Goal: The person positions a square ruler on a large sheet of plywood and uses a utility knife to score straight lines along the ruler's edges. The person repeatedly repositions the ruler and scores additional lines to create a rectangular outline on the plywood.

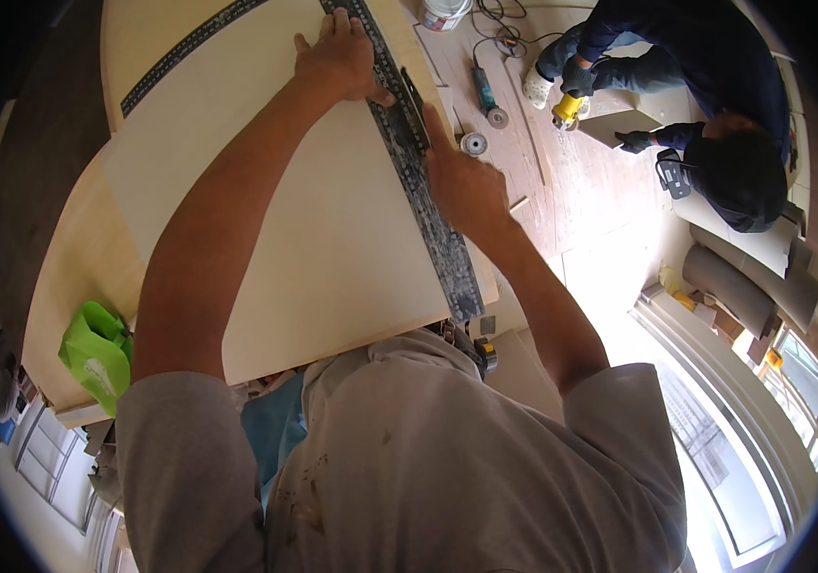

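A large pale board lies in front of me. A long dark metal straightedge runs along its right side, and a second dark ruler arm crosses the far left corner. My left hand lies flat on the board at the far end of the straightedge, fingers spread, thumb touching its edge. My right hand is nearer, on the straightedge's right edge, closed around a thin dark tool that points away along the ruler. I cannot tell what kind of tool it is.
Another person in dark blue crouches at the upper right with a yellow power tool. An angle grinder, a tape roll and a white bucket lie on the floor. A green bag sits left; windows at lower right.
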The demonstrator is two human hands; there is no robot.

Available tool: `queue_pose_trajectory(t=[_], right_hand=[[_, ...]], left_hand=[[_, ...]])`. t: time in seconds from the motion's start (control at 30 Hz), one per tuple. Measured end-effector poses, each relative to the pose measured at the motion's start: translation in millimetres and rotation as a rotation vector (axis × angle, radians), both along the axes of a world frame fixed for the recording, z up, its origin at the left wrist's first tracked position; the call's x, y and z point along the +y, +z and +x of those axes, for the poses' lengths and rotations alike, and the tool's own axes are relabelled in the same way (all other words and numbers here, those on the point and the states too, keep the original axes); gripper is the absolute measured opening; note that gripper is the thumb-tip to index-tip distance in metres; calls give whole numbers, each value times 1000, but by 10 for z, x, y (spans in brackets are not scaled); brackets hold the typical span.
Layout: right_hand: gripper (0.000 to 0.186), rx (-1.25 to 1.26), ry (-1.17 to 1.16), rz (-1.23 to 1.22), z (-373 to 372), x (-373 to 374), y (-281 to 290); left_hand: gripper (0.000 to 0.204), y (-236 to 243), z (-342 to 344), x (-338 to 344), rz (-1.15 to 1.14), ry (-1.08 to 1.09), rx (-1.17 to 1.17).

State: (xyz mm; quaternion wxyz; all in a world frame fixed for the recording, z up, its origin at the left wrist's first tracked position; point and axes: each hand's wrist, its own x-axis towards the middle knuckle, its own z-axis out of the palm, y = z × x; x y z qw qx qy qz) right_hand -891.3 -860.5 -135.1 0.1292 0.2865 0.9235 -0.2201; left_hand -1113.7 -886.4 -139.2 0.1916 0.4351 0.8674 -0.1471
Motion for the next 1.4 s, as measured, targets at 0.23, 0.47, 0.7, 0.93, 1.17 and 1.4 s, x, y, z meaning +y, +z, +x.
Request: queue_pose_trajectory(t=[0.23, 0.47, 0.7, 0.93, 1.17, 1.4], right_hand=[[66, 124, -104, -143, 446, -199, 22], [56, 628, -422, -480, 911, -808, -285], [48, 719, -501, -502, 923, -805, -367], [46, 765, -499, -456, 913, -794, -419], [52, 739, -490, -577, 836, -690, -268], [63, 449, -271, -250, 439, -230, -82]], left_hand=[[128, 0, -29, -23, 22, -1, -20], [129, -4, -48, -6, 29, -13, -70], [125, 135, 28, 154, -102, -11, -61], [124, 163, 972, -509, 52, -112, -183], [140, 201, 1264, -692, 48, -80, -149], [140, 262, 1304, -573, -78, -87, -92]])
